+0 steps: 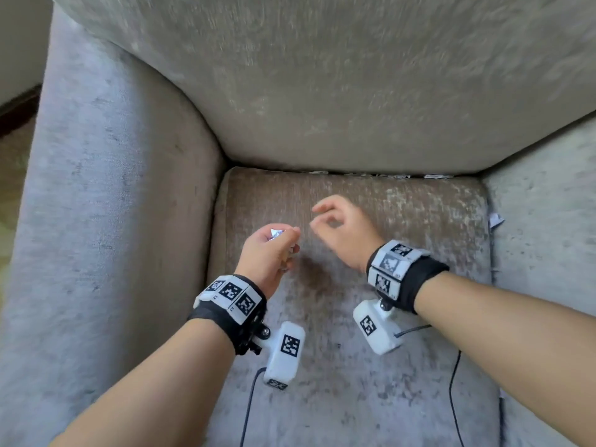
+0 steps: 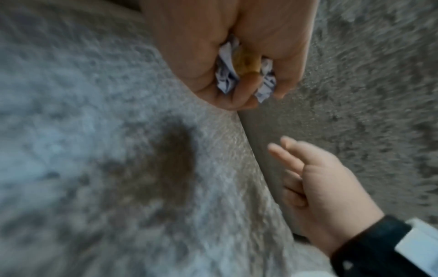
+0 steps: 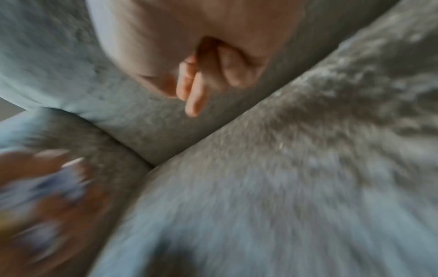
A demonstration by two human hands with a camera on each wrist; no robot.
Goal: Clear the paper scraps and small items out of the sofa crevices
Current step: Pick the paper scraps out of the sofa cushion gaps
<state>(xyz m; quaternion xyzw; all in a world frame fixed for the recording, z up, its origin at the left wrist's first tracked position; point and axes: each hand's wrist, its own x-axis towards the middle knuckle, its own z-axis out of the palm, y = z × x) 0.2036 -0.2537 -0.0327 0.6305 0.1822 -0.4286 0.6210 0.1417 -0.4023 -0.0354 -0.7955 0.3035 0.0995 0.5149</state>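
My left hand [image 1: 274, 250] hovers over the left part of the seat cushion [image 1: 403, 221], fingers curled round crumpled white paper scraps [image 1: 276, 234] and a small yellow-brown item [image 2: 245, 60]. In the left wrist view the scraps [image 2: 225, 78] bulge out between the fingers. My right hand [image 1: 335, 221] floats just right of the left one, fingers loosely bent and holding nothing [image 3: 192, 88]. More white scraps [image 1: 322, 172] show along the crevice under the back cushion, and one scrap [image 1: 496, 218] sticks out of the right side crevice.
The grey armrest [image 1: 113, 188] rises on the left, the back cushion [image 1: 322, 91] ahead, another cushion [image 1: 548, 237] on the right. Black cables [image 1: 454, 398] trail from the wrist cameras over the front of the seat.
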